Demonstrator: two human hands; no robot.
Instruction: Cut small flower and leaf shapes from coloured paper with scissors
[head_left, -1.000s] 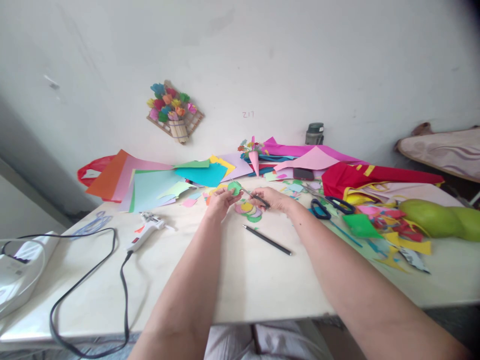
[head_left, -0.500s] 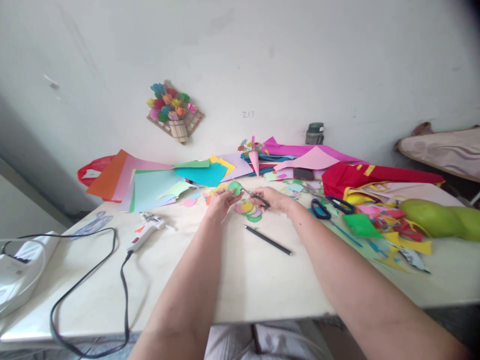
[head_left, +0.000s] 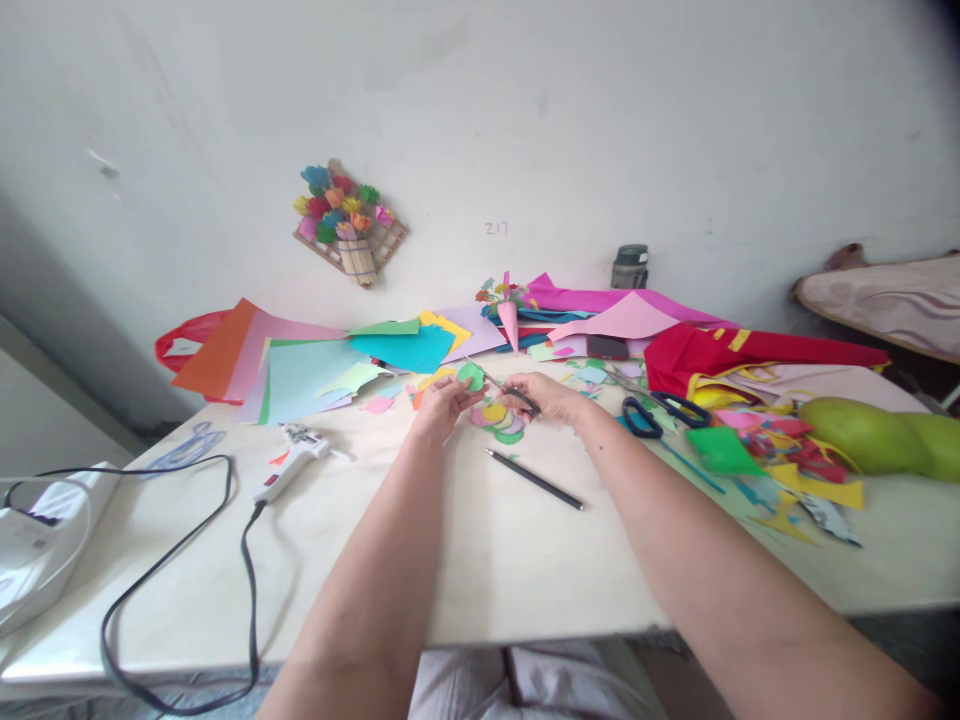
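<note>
A small round piece of green paper is pinched in my left hand, above the middle of the table. My right hand is closed round the dark handles of a pair of scissors. Their blades point left and lie at the edge of the green paper. Just below the hands is a small pile of cut paper circles in yellow, pink and green. A black pencil lies nearer to me, slanting down to the right.
To the left are a white glue gun with a black cord and a white power strip. Coloured paper sheets line the back. On the right lie dark-handled scissors, paper scraps and a green rounded object.
The green paper circle has turned or shifted very slightly at the scissor blades. Both hands stay in nearly the same place, and nothing else has visibly moved.
</note>
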